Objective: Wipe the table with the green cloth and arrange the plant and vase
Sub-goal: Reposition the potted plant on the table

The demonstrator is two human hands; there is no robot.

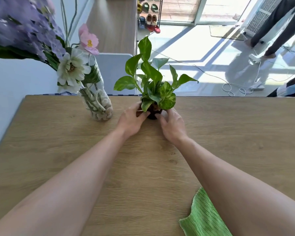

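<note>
A small leafy plant [152, 77] in a dark pot stands on the wooden table [58, 142] near its far edge, in the middle. My left hand [131, 120] cups the pot's left side and my right hand [172, 126] its right side, fingers curled around it. Left of the plant stands a clear glass vase [97, 97] with white pebbles and purple, white and pink flowers. The green cloth [203, 217] lies flat at the near right of the table, partly hidden under my right forearm.
Beyond the far table edge is a drop to a sunlit floor with white cables [237, 86] and a shoe rack [149, 12]. A person's legs [271, 31] stand at the far right. A white wall borders the table's left side.
</note>
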